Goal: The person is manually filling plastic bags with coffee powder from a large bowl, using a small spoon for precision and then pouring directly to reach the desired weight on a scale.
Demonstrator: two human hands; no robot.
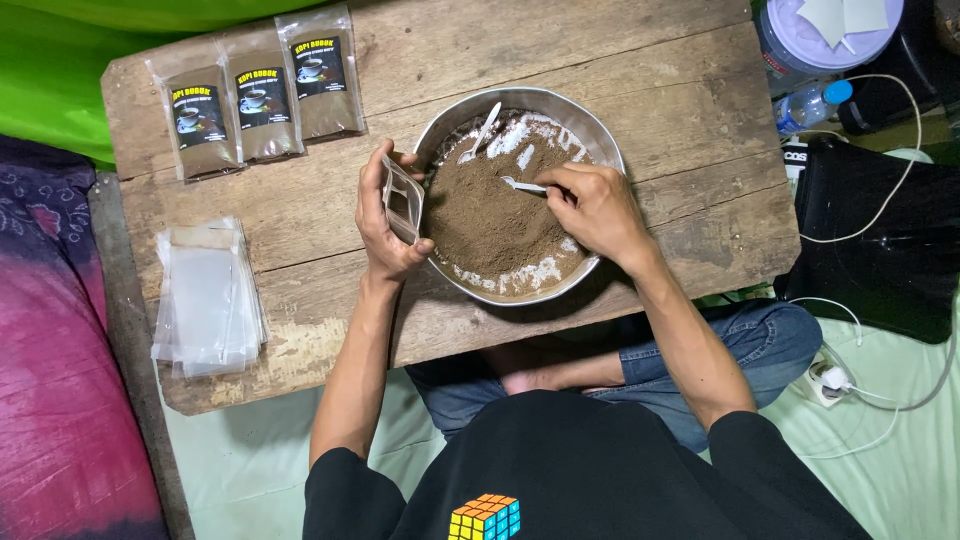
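Now pouch (403, 200) in left hand (385, 225)

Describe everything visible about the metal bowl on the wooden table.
The metal bowl is round, shallow and silvery, standing upright on the worn wooden table near its front edge. It holds a mound of brown powder with white powder at the edges. A white spoon leans on its far rim. The right hand dips a second spoon into it; the left hand holds a small pouch at its left rim.

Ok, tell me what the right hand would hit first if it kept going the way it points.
The right hand points left across the metal bowl, holding a white spoon. Going straight on, it would likely meet the brown powder first, though its height above is unclear.
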